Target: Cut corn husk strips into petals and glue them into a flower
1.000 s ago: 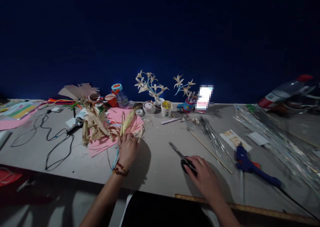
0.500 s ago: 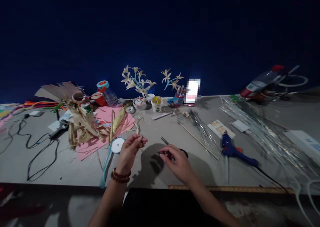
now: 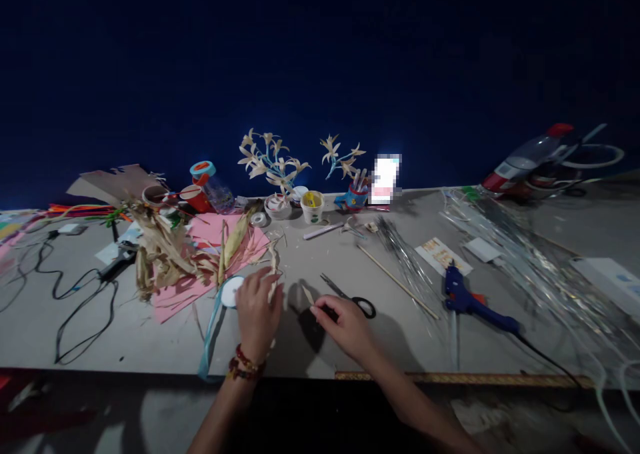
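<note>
My right hand [image 3: 345, 322] pinches a small pale pointed husk piece [image 3: 308, 295] between thumb and fingers, its tip pointing up and left. Black-handled scissors [image 3: 350, 295] lie on the table just beyond that hand. My left hand [image 3: 260, 311] is palm down over the table, its fingers bent and slightly blurred; whether anything is under them is hidden. Partly covered by this hand, a white ribbon spool [image 3: 231, 292] has blue ribbon [image 3: 209, 339] trailing to the table edge. Thin husk strips [image 3: 274, 257] lie past my left fingertips.
Dried husks [image 3: 163, 251] rest on pink paper [image 3: 170, 304] at the left. Husk flowers [image 3: 273, 161] stand at the back beside a white cup [image 3: 313, 207]. A thin stick [image 3: 397, 282], wires [image 3: 407, 257] and a blue glue gun [image 3: 473, 304] lie to the right.
My left hand has turned from a raised pinch to palm down and lowered toward the table. My right hand has shifted slightly down and left; the husk piece in it now shows clearly.
</note>
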### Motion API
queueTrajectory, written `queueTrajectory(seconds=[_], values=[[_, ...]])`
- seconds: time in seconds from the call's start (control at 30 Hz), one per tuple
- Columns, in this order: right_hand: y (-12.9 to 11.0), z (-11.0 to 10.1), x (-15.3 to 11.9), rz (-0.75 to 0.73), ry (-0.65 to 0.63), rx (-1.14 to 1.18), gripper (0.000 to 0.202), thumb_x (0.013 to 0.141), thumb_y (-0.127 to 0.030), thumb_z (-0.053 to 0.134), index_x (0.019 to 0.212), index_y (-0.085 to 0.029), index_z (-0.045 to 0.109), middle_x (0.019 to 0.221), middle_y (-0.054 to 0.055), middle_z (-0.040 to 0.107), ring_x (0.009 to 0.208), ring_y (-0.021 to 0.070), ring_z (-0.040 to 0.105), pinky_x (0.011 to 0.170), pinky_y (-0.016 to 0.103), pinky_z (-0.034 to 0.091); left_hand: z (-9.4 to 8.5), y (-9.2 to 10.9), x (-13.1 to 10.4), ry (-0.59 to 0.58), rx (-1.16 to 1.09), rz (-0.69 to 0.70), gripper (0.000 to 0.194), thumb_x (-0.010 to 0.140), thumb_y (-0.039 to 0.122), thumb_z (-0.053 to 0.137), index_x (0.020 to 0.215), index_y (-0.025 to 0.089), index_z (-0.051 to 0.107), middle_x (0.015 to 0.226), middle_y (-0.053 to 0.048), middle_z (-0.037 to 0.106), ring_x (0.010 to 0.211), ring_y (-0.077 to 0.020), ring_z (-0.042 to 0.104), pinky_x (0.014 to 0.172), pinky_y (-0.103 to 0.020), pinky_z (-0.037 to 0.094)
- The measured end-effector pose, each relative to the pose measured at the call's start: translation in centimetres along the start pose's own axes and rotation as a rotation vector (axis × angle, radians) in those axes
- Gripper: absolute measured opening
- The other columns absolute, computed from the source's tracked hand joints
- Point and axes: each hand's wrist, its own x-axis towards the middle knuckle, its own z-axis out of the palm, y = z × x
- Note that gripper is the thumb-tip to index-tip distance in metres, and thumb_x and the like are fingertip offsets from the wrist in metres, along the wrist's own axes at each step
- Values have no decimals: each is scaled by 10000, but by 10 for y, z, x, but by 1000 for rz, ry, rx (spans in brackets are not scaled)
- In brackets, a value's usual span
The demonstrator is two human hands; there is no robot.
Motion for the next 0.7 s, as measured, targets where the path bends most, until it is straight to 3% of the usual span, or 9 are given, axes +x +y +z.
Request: queueTrajectory(seconds=[0.1,0.23,0.33,0.43,0.57,0.7], values=[[0,-2,-5,-81,-106,-142,131,935,-270,596,882,-223,706,889,28,724,836,203,664,733,294,460,-10,-21,11,-10,494,86,142,875,296,632,904,190,722,1129,-159,691,1142,-382,547,1038,-599,316],[0,-2,-9,-110,-107,-150,108,928,-244,601,955,-215,701,1034,55,700,906,200,663,777,291,477,-9,-27,19,-123,695,149,128,862,271,627,779,189,680,964,-118,700,1029,-345,570,1073,-638,221],[2,-4,-11,-91,-76,-98,115,936,-262,590,938,-219,697,989,44,695,855,183,660,763,284,480,-5,-19,16,-130,634,155,127,865,226,606,747,200,647,908,-81,709,987,-316,578,1079,-627,202],[6,-3,-9,-36,-26,-3,136,936,-301,588,931,-228,703,925,30,697,793,170,649,700,270,470,-2,-7,6,-118,450,148,114,878,234,602,769,212,625,858,-53,708,933,-282,591,1042,-545,292],[10,8,3,104,60,261,212,876,-375,652,1026,-227,673,872,8,708,640,134,605,617,251,464,4,11,-13,-107,241,177,95,879,216,607,785,220,603,807,-26,693,895,-247,608,1021,-470,342],[11,19,19,117,107,386,227,855,-426,644,853,-201,616,762,-2,657,627,131,570,597,241,472,9,20,-25,-137,123,213,101,880,181,584,790,222,605,823,-20,693,892,-233,613,1057,-480,327]])
